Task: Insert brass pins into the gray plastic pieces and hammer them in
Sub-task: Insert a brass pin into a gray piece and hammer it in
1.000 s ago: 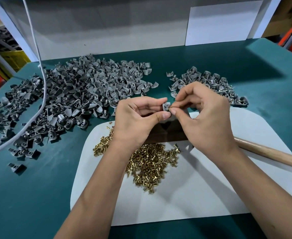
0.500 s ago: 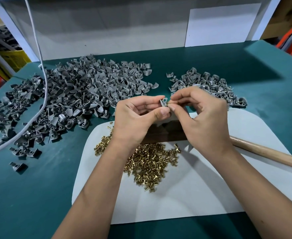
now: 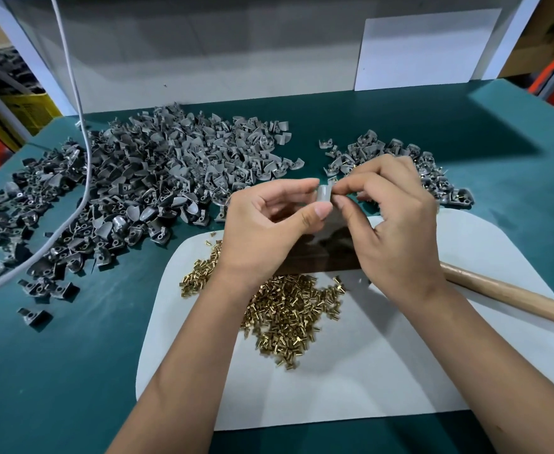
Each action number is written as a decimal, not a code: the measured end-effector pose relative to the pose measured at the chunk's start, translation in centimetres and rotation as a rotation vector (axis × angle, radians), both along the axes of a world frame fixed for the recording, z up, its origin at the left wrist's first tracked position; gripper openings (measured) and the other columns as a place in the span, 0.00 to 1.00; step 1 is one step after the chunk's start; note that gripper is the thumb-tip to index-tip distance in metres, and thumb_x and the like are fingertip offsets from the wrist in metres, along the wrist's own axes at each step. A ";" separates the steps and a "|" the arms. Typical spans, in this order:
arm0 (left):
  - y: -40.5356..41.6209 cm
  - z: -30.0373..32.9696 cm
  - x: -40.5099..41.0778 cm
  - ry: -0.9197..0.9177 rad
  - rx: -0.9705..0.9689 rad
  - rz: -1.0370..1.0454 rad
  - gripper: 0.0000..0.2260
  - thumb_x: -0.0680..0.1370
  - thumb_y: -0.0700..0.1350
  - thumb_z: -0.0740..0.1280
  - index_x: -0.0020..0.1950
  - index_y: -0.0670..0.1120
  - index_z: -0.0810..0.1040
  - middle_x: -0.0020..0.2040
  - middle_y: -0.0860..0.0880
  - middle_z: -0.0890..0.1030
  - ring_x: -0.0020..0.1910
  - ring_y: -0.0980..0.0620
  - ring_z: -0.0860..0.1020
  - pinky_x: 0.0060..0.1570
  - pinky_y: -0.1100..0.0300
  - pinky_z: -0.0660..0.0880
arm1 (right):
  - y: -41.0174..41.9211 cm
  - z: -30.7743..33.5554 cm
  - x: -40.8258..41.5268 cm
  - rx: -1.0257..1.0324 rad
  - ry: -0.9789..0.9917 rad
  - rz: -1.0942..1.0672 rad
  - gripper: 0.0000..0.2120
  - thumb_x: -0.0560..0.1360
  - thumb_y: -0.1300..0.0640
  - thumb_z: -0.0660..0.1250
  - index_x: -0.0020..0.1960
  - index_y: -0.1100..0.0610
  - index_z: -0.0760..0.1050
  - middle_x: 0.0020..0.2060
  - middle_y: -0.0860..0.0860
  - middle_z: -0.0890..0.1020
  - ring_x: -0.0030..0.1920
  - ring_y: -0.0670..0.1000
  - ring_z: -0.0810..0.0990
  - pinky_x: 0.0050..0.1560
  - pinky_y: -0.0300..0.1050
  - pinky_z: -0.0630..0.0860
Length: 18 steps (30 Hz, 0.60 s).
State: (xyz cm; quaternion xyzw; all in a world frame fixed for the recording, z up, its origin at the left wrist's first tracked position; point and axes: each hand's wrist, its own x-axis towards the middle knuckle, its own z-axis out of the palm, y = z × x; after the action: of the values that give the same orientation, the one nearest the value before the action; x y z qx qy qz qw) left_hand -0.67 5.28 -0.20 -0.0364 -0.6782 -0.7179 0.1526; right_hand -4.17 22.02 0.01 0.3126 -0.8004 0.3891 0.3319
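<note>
Hands meet above the white mat. I see my left hand pinching a small gray plastic piece, pale and curved; right hand fingers pinch its top edge. Brass pins heaped on mat below.

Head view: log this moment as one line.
left hand pinches gray piece | right hand pinches at its top edge | brass pins heaped on white mat | hammer handle untouched

Shiny brass pins lie on a matt white sheet at centre frame; dull gray plastic pieces at upper left; a smooth wooden handle at right.
</note>
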 end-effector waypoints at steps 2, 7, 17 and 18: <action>0.4 -0.1 -0.1 0.036 -0.079 0.053 0.16 0.70 0.34 0.79 0.56 0.41 0.85 0.49 0.47 0.88 0.47 0.50 0.87 0.49 0.59 0.82 | 0.0 -0.1 -0.1 -0.024 -0.039 0.000 0.02 0.78 0.64 0.71 0.47 0.63 0.82 0.45 0.54 0.80 0.50 0.56 0.75 0.48 0.54 0.75; 0.8 -0.3 -0.2 0.078 -0.113 0.082 0.11 0.70 0.33 0.79 0.51 0.41 0.86 0.46 0.47 0.88 0.47 0.49 0.87 0.51 0.58 0.82 | 0.0 -0.2 -0.1 -0.023 -0.068 -0.019 0.03 0.78 0.62 0.71 0.47 0.62 0.82 0.44 0.52 0.81 0.48 0.54 0.77 0.48 0.51 0.75; 1.1 -0.3 -0.1 -0.004 -0.028 0.047 0.09 0.70 0.31 0.78 0.48 0.41 0.86 0.44 0.43 0.88 0.45 0.44 0.87 0.51 0.43 0.84 | -0.2 -0.3 0.4 -0.019 -0.077 -0.040 0.03 0.77 0.64 0.70 0.47 0.61 0.83 0.41 0.52 0.83 0.44 0.52 0.79 0.45 0.47 0.77; 1.0 -0.3 0.0 -0.006 -0.025 0.039 0.09 0.71 0.30 0.77 0.47 0.41 0.86 0.44 0.43 0.88 0.45 0.44 0.87 0.50 0.44 0.84 | -0.2 -0.3 0.5 -0.018 -0.076 -0.041 0.03 0.77 0.64 0.70 0.47 0.61 0.83 0.41 0.52 0.83 0.44 0.52 0.79 0.46 0.47 0.77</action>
State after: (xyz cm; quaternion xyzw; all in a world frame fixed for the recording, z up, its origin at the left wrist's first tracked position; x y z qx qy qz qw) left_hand -0.69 6.32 -0.48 -0.0231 -0.6881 -0.7064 0.1641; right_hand -3.68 21.82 -0.30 0.2780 -0.8153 0.4008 0.3120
